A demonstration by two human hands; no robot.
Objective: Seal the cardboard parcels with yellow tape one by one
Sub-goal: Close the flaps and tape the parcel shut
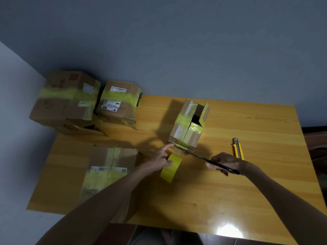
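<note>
A small cardboard parcel (189, 126) stands in the middle of the wooden table (247, 174), wrapped partly in yellow tape, with one flap open at its top right. A stretch of tape runs from its near edge down to the yellow tape roll (170, 167). My left hand (160, 160) holds the roll, its index finger pointing toward the parcel's near corner. My right hand (227, 163) grips black scissors (208, 160), whose blades reach the stretched tape just below the parcel.
A flat taped parcel (109, 172) lies at the table's front left, partly under my left arm. Two taped parcels (69, 99) (120, 103) sit at the back left by the wall. A yellow utility knife (238, 149) lies to the right of the small parcel.
</note>
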